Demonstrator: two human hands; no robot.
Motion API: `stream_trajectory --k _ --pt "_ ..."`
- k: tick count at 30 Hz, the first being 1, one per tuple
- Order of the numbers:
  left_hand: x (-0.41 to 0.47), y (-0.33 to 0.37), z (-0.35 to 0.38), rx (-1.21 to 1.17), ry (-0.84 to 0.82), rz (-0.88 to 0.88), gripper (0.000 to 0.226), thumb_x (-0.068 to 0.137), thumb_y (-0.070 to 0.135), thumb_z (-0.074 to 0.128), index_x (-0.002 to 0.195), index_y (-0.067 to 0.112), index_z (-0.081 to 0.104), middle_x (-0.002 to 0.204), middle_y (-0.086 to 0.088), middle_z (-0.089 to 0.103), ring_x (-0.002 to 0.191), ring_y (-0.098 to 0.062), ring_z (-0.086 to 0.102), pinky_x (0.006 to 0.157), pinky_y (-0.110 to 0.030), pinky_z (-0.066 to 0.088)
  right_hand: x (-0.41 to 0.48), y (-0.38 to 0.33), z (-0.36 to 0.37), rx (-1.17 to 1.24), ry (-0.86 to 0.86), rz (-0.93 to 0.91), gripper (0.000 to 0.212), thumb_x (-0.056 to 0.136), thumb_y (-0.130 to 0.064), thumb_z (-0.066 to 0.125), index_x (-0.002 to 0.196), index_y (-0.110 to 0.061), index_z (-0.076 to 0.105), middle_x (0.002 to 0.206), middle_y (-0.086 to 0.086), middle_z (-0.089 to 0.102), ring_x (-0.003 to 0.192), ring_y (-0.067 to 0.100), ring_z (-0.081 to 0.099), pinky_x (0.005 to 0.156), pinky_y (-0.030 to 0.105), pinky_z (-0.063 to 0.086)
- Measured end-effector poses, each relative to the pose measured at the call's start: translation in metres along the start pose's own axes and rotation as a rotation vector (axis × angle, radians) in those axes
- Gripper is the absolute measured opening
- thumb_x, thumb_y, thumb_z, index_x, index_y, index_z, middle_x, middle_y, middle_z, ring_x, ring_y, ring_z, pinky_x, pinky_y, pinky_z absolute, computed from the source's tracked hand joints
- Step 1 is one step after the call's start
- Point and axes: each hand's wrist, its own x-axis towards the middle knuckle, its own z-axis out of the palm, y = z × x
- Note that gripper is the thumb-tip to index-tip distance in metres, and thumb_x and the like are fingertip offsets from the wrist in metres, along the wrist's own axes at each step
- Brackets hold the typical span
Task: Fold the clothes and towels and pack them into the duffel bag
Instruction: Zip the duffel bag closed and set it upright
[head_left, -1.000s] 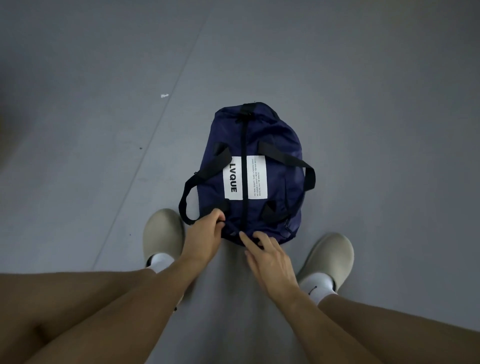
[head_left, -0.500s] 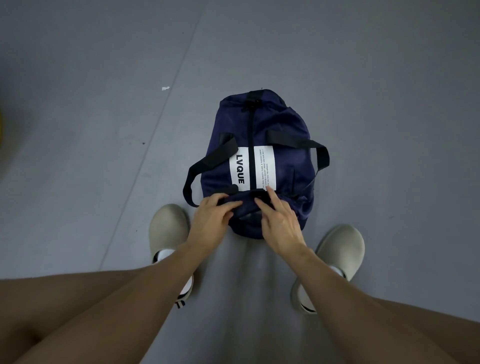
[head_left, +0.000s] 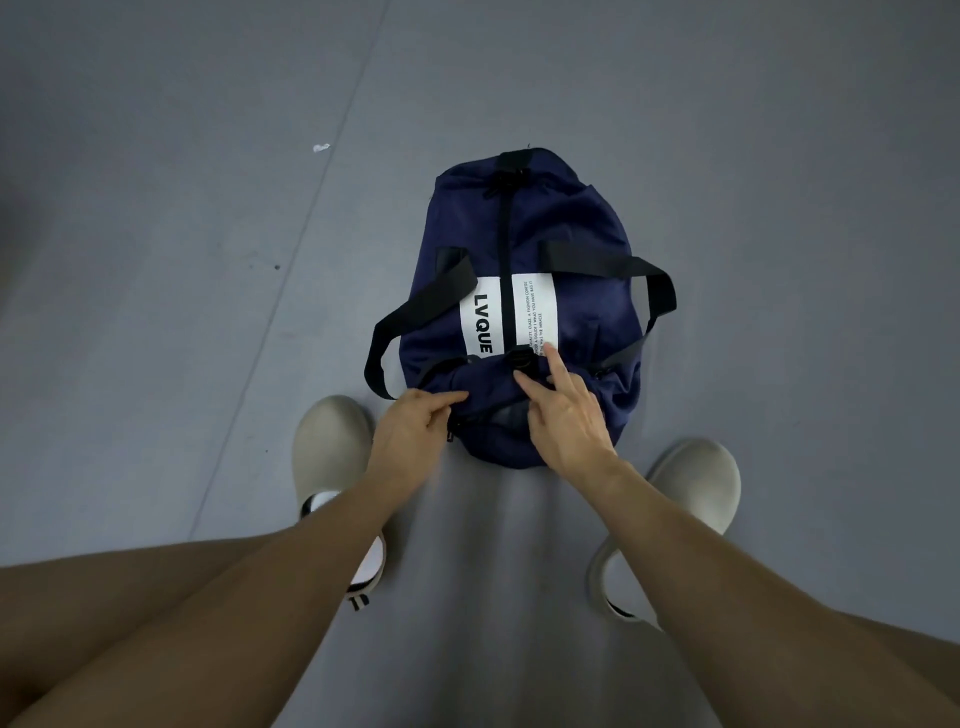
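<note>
Duffel bag (head_left: 571, 249): navy, on the grey floor (head_left: 208, 312), centre of view, long axis running 12 to 6 o'clock, zip (head_left: 503, 228) drawn shut along the top. Left grip (head_left: 410, 434) sits at the bag's 7 o'clock corner, fingers curled and thumb laid forward, pinching a fold of the near-end fabric; slightly blurred. Right grip (head_left: 566, 426) is at the bag's 6 o'clock end, released: forefinger and thumb straight and spread, resting on the fabric to either side of a small black tab (head_left: 522, 359), not closed on it. Just past the forefinger, toward 12 o'clock, is a white label (head_left: 535, 312) marked "LVQUE", split by the zip. Black carry straps loop off the bag at 9 o'clock (head_left: 415, 322) and 3 o'clock (head_left: 623, 267). Beige shoes flank the near end, the left shoe (head_left: 330, 441) at 7 o'clock and the right shoe (head_left: 696, 483) at 5 o'clock. A small white scrap (head_left: 321, 148) lies on the floor at 10 o'clock, well apart from the bag.
</note>
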Motion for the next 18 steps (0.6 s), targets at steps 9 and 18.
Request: stream_trajectory --k 9,18 --pt "0.009 -0.008 0.004 -0.079 -0.314 -0.268 0.045 0.102 0.032 0.051 0.142 0.052 0.045 0.11 0.003 0.06 0.099 -0.013 0.061 0.079 -0.015 0.044 -0.007 -0.004 0.005 -0.008 0.003 -0.022 0.052 0.099 -0.018 0.048 0.149 -0.031 0.044 0.168 0.003 -0.001 0.138 0.024 0.035 0.108 0.043 0.038" --pt "-0.012 0.002 -0.001 -0.098 -0.276 -0.064 0.052 0.102 0.001 0.046 0.151 0.018 0.041 0.145 -0.007 0.047 0.132 -0.018 0.046 0.106 -0.012 0.025 -0.068 -0.032 0.029 0.046 0.329 -0.005 0.043 0.087 -0.009 0.063 0.128 -0.021 0.065 0.138 0.009 0.047 0.11 0.028 0.052 0.093 0.047 0.045"
